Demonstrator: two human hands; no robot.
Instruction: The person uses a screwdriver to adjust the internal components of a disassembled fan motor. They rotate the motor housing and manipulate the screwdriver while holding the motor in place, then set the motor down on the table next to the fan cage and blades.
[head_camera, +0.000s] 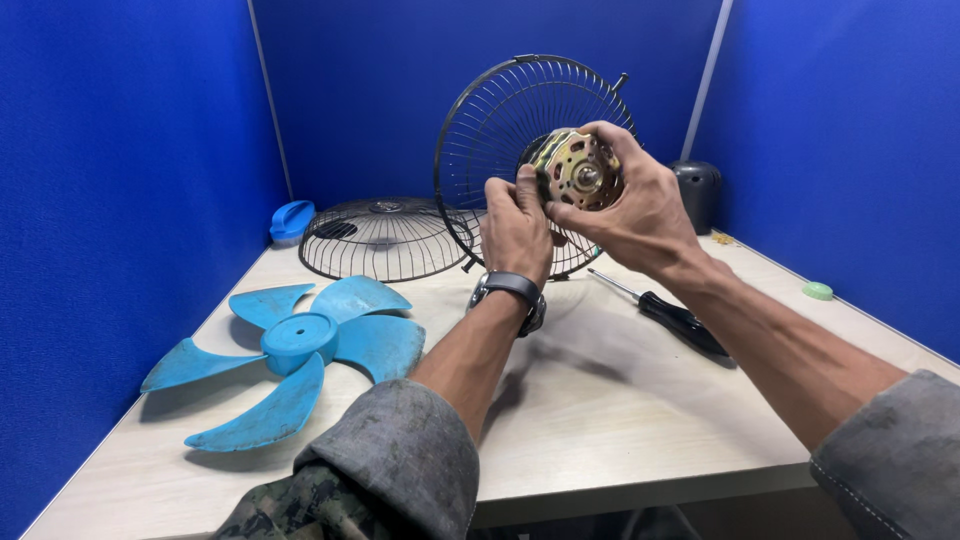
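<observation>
Brass-coloured fan motor (578, 172) clamped between both hands: left hand (515, 228) fingers curled on edge, right hand (635, 205) fingers wrapped over top.

Lighting is bright and even, coming from overhead. The forearms throw soft, blurred shadows onto the pale worktop (620, 400) toward its near edge; the blue fan blade (300, 355) casts a darker shadow beneath its lobes at the left edge. No harsh glare; a slight sheen shows on the metal motor (580, 170). Focus is sharp at centre. The sleeves at the bottom corners are soft. Wide-angle distortion bends the partition seams outward near the frame's sides.
</observation>
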